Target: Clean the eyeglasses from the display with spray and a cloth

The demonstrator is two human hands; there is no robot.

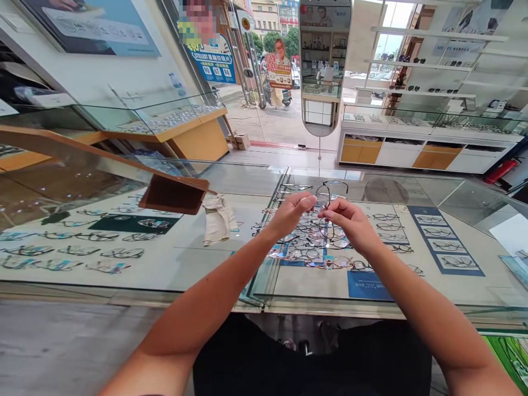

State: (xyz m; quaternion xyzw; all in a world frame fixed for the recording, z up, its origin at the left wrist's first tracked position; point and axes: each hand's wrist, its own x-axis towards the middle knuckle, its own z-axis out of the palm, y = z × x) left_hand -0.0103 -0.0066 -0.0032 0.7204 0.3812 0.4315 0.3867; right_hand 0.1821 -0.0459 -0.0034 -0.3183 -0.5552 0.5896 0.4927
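Both my hands are raised over a glass display counter (231,181) in an eyewear shop. Between them I hold a pair of thin dark-framed glasses (328,195). My left hand (291,213) pinches the frame on its left side, fingers closed. My right hand (350,223) grips the frame's right side, fingers curled. Under the glass, just below my hands, lie several rows of spectacles (313,247) on a white and blue tray.
A crumpled beige cloth (218,220) lies on the glass to the left. More spectacles (82,245) fill the case at left. A brown wooden ledge (173,193) juts over the counter. Further display cases, shelves and an oval mirror (324,66) stand behind.
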